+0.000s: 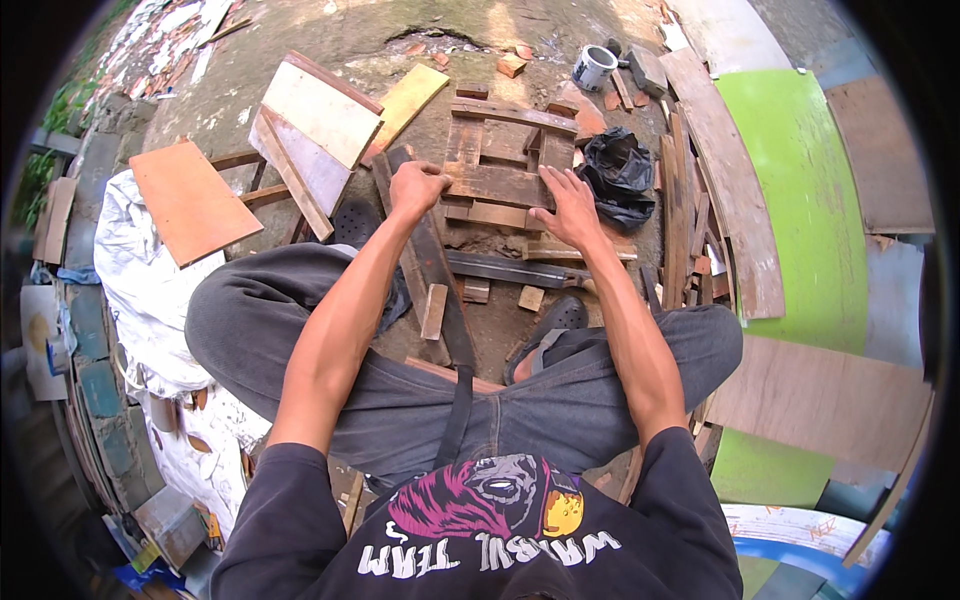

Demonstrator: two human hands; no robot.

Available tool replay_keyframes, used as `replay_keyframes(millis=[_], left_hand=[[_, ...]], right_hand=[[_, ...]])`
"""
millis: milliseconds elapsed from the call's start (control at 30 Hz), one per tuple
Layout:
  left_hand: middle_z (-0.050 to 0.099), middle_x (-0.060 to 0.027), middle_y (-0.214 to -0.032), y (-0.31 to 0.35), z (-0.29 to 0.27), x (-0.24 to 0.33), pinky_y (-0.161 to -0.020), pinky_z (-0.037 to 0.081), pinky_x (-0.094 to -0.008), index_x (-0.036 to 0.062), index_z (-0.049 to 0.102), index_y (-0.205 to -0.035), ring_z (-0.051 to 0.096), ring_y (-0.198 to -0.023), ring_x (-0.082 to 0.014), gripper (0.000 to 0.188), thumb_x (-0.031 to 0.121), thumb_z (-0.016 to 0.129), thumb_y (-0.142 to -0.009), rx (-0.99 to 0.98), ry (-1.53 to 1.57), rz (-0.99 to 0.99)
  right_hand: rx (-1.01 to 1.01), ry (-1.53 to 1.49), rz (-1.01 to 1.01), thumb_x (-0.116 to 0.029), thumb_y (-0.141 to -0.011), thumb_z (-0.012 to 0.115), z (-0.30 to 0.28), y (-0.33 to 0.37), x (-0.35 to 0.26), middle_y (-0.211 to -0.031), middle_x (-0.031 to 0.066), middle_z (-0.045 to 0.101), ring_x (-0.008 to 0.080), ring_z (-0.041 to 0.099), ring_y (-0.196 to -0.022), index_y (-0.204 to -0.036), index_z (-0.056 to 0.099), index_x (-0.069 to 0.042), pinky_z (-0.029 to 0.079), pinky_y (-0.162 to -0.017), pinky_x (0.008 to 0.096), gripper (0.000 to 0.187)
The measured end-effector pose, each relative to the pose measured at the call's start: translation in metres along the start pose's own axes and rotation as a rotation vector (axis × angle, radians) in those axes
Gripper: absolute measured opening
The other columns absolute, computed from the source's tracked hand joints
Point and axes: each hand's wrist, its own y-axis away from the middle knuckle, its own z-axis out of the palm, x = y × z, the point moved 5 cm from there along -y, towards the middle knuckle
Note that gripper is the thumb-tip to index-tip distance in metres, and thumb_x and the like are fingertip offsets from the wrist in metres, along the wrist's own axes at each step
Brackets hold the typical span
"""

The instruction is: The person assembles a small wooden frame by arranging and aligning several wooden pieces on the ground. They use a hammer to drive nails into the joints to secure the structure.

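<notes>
Touching the plank [497, 186] at its opposite ends, the left hand [418, 190] and right hand [570, 208] have the frame [463, 142] between and beyond them, lying on the ground [350, 40]. The left hand is curled, fingertips at the plank's left end; whether it grips the wood, I cannot tell. The right hand is unclenched, fingers extended over the right end, thumb set apart.

The work looks partway along. Done, by the look of it: 2 side boards [557, 150] are spanned by the plank near the hands and by a narrower rail [515, 114] farther off. Seemingly left: gaps show between the pieces, and whether everything is nailed or merely laid there cannot be made out. 3 small blocks [434, 311] lie loose, nearer than both hands.

The frame is rough, weathered brown wood, ladder-like, the plank darkly stained, with a paler slat [492, 215] just on its near side. A black bag [625, 175] sits right of the right hand and slightly beyond.
</notes>
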Motion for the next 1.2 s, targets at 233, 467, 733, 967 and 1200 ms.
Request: replay_keyframes(millis=[233,467,733,967,1200], left_hand=[[0.077,-0.0132,-0.093,-0.009,-0.003,-0.021,-0.08,0.055,-0.0358,0.0021,0.077,-0.102,0.073,-0.087,-0.0242,0.04,0.039,0.071,-0.089,0.24,0.469,-0.042],[0.072,-0.0128,-0.102,0.036,0.009,0.06,-0.077,0.055,-0.0282,-0.0022,0.066,-0.113,0.068,-0.091,-0.0158,0.054,0.05,0.062,-0.099,-0.253,0.642,0.031],[0.061,-0.0174,-0.132,0.074,0.036,0.095,-0.101,0.05,-0.0404,0.0019,0.047,-0.147,0.061,-0.118,-0.0259,0.074,0.028,0.078,-0.085,-0.45,0.382,0.485],[0.063,-0.003,-0.107,0.032,0.013,0.063,-0.076,0.051,-0.028,0.0085,0.059,-0.139,0.058,-0.086,-0.0113,0.052,0.009,0.055,-0.088,-0.642,0.738,0.062],[0.062,-0.0032,-0.111,0.009,0.011,0.018,-0.088,0.052,-0.0345,0.0014,0.06,-0.131,0.061,-0.099,-0.0133,0.044,0.015,0.064,-0.09,-0.605,0.654,-0.102]], right_hand=[[0.118,0.086,-0.069,-0.02,-0.076,0.082,-0.012,-0.011,-0.026,-0.135,0.0168,0.056,0.0341,0.05,-0.129,-0.146,0.047,-0.009,0.035,-0.111,0.0509,0.079],[0.177,-0.687,0.538,-0.051,-0.077,0.084,-0.018,-0.004,-0.032,-0.126,0.0272,0.056,0.0343,0.054,-0.125,-0.135,0.037,0.012,0.045,-0.103,0.0461,0.098],[0.185,-1.204,0.661,-0.058,-0.094,0.065,0.007,0.005,-0.019,-0.106,0.0192,0.066,0.0254,0.069,-0.089,-0.138,0.04,0.004,0.057,-0.076,0.0363,0.08],[0.517,-0.395,0.617,-0.046,-0.087,0.075,-0.008,0.011,0.044,-0.122,0.0241,0.064,0.0361,0.064,-0.108,-0.135,0.049,0.008,0.049,-0.095,0.0428,0.077],[0.1,-0.917,0.685,-0.045,-0.084,0.08,0.027,0.007,0.063,-0.105,0.0186,0.072,0.0262,0.069,-0.091,-0.119,0.065,0.007,0.054,-0.081,0.0378,0.065]])
